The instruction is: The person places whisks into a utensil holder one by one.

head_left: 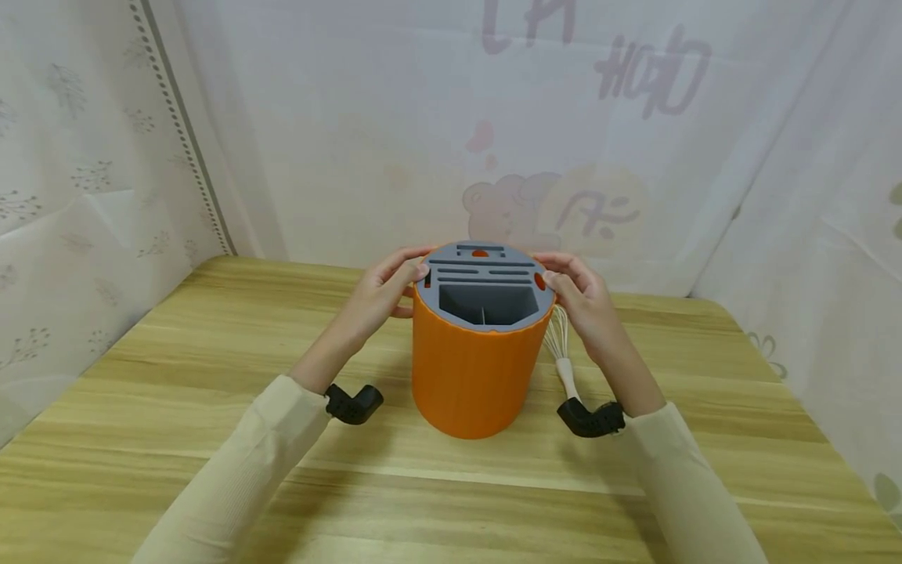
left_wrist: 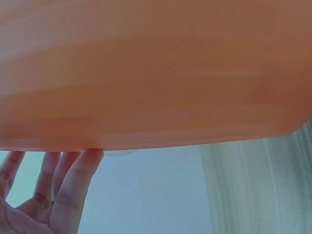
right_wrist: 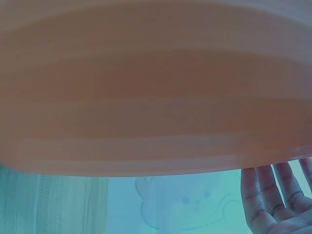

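An orange cylindrical utensil holder [head_left: 472,384] stands upright, its grey slotted lid [head_left: 486,274] set in the top. My left hand [head_left: 380,294] grips its upper left side, thumb on the lid's rim near a narrow slot. On the opposite side my right hand [head_left: 581,298] grips the upper edge, thumb beside a round hole. In the left wrist view, the fingertips of my left hand [left_wrist: 53,190] touch the orange wall [left_wrist: 146,87]. The right wrist view has the fingers of my right hand [right_wrist: 278,195] against the same wall [right_wrist: 156,112].
A whisk [head_left: 562,356] with a pale handle lies on the wooden table [head_left: 437,501], just right of the holder and partly hidden by it and my right wrist camera [head_left: 592,419]. Printed cloth [head_left: 338,141] hangs behind the table and along both sides.
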Available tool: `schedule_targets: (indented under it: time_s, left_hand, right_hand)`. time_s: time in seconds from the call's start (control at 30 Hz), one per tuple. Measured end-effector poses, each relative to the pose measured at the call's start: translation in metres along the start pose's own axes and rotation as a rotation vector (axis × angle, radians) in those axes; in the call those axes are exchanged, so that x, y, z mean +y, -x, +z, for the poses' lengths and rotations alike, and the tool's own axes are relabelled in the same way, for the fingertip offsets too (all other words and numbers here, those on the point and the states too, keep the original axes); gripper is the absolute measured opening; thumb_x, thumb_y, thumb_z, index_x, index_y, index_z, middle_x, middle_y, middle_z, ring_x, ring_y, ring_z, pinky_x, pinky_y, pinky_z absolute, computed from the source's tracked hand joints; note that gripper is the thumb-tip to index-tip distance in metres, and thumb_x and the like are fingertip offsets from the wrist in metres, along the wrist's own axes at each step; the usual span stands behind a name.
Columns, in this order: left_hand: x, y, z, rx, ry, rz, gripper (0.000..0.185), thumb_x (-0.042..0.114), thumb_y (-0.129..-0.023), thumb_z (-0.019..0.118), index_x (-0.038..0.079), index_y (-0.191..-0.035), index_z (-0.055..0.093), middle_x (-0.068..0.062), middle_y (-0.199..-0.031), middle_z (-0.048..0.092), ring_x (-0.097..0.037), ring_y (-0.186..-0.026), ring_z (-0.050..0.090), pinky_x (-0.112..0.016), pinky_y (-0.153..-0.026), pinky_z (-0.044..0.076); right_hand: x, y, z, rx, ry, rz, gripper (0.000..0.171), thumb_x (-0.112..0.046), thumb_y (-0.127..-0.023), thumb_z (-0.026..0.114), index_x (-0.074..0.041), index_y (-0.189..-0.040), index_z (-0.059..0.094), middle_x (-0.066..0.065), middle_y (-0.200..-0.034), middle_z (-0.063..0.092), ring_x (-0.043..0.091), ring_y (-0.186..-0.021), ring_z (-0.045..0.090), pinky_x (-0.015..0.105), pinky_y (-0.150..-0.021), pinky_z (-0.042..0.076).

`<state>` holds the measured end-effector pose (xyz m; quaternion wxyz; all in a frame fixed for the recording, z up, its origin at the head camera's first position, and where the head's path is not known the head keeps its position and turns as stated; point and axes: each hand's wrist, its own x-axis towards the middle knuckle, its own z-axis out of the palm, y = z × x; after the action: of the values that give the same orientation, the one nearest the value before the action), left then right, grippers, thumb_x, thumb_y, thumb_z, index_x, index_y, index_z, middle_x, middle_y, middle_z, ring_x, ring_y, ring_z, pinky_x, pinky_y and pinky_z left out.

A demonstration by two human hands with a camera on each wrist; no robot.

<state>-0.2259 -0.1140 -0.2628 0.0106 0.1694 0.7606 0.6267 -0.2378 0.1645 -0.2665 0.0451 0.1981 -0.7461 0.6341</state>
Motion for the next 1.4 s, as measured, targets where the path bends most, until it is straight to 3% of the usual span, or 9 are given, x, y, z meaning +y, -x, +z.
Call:
schedule_targets:
  time_s: [0.27, 0.93, 1.4]
  left_hand:
    - [0.000, 0.002, -0.001, -0.012, -0.011, 0.002, 0.040, 0.033, -0.095, 0.044, 0.025, -0.134, 0.049, -0.005, -0.123, 0.056, -0.021, -0.094, 0.060, -0.037, -0.078, 0.056]
    - [0.002, 0.006, 0.004, -0.013, -0.016, 0.000, 0.040, 0.032, -0.095, 0.044, 0.025, -0.134, 0.049, -0.005, -0.120, 0.055, -0.022, -0.092, 0.057, -0.035, -0.076, 0.056]
    - [0.003, 0.010, 0.008, -0.023, 0.014, 0.001, 0.040, 0.029, -0.095, 0.044, 0.024, -0.134, 0.049, -0.005, -0.121, 0.056, -0.020, -0.094, 0.057, -0.040, -0.079, 0.055]
  right_hand:
    - [0.000, 0.005, 0.003, -0.016, -0.055, -0.057, 0.030, -0.018, -0.098, 0.046, -0.006, -0.125, 0.052, -0.002, -0.113, 0.057, 0.014, -0.098, 0.054, 0.021, -0.085, 0.049]
    - [-0.005, 0.019, 0.004, 0.053, -0.008, 0.002, 0.033, -0.017, -0.097, 0.044, -0.002, -0.127, 0.047, -0.005, -0.107, 0.056, 0.012, -0.096, 0.053, 0.019, -0.089, 0.045]
    - [-0.005, 0.026, 0.005, 0.079, -0.015, -0.013, 0.032, -0.015, -0.096, 0.043, -0.001, -0.125, 0.048, -0.006, -0.105, 0.057, 0.011, -0.096, 0.055, 0.020, -0.092, 0.044]
